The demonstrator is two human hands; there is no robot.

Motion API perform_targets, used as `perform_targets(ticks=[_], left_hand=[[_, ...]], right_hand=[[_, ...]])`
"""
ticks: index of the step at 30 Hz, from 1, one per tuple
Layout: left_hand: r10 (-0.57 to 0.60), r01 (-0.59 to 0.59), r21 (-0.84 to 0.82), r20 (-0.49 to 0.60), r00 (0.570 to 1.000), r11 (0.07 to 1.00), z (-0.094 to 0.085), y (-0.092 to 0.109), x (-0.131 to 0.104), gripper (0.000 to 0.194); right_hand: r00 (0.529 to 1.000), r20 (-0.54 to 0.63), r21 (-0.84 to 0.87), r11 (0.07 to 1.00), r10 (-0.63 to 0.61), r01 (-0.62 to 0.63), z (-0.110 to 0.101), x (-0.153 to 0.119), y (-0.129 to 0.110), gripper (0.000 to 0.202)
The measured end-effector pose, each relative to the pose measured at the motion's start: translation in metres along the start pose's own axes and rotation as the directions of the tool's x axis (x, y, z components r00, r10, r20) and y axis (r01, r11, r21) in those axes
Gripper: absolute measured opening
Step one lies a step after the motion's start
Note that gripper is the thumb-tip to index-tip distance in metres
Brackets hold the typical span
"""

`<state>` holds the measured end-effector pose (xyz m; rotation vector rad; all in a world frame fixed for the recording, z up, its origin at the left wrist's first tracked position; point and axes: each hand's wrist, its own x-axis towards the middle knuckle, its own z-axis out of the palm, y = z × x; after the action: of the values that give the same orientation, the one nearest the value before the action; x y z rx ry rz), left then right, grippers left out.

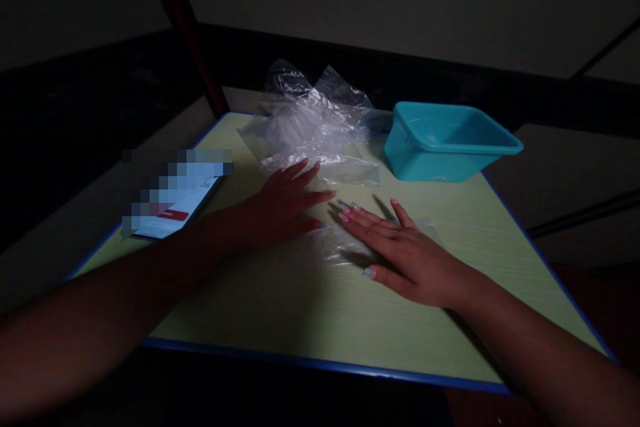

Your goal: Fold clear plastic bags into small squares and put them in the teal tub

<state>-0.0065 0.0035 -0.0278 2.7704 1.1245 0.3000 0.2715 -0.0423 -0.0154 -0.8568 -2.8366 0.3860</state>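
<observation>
A flat, clear plastic bag (333, 248) lies on the table in front of me, partly covered by my hands. My right hand (407, 250) is over its right part, palm down with the fingers stretched out. Above the bag's left side, my left hand (290, 203) has its fingers spread and holds nothing. Whether either palm presses on the plastic I cannot tell. Just beyond my left fingertips sits a crumpled heap of clear plastic bags (310, 127).
A turquoise plastic basin (440, 160) stands at the table's back right. To the left lies a lit phone or tablet (175, 207), its screen partly blurred. The pale green table (280, 320) has a blue edge. A wall rises behind, and the room is dark.
</observation>
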Motion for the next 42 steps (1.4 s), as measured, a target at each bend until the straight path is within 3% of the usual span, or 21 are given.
perform_targets(ticks=[7, 11, 18, 22, 28, 32, 38, 42], left_hand=[[0.015, -0.014, -0.015, 0.082, 0.997, 1.0, -0.003, 0.006, -0.001, 0.048], [0.081, -0.08, -0.01, 0.13, 0.988, 0.997, -0.003, 0.009, -0.002, 0.046], [0.111, -0.112, 0.009, 0.097, 0.989, 0.994, 0.001, 0.02, -0.006, 0.08], [0.038, -0.04, 0.106, 0.026, 0.999, 0.994, 0.01, 0.04, -0.014, 0.087], [0.004, -0.007, 0.189, 0.016, 1.0, 0.982, 0.013, 0.065, -0.023, 0.087], [-0.028, 0.033, 0.217, -0.028, 0.999, 0.976, 0.009, 0.066, -0.022, 0.085], [-0.026, 0.01, 0.175, 0.089, 0.996, 0.984, 0.01, 0.064, -0.022, 0.084], [-0.044, 0.035, 0.118, 0.072, 0.996, 0.992, 0.007, 0.065, -0.02, 0.086]], right_hand=[[0.996, -0.032, -0.071, 0.994, 0.086, -0.088, -0.003, -0.006, 0.009, 0.064], [0.986, -0.021, -0.116, 0.979, 0.168, -0.17, 0.003, -0.011, 0.017, 0.065], [0.974, -0.016, -0.178, 0.958, 0.224, -0.223, 0.012, -0.014, 0.019, 0.069], [0.969, -0.017, -0.186, 0.952, 0.245, -0.243, 0.009, -0.011, 0.015, 0.069], [0.978, -0.057, -0.185, 0.96, 0.201, -0.208, 0.006, -0.011, 0.012, 0.07], [0.979, -0.056, -0.186, 0.961, 0.198, -0.205, 0.007, -0.012, 0.012, 0.07], [0.976, -0.007, -0.165, 0.963, 0.215, -0.214, 0.009, -0.011, 0.011, 0.069], [0.976, -0.002, -0.152, 0.965, 0.216, -0.214, 0.007, -0.011, 0.011, 0.068]])
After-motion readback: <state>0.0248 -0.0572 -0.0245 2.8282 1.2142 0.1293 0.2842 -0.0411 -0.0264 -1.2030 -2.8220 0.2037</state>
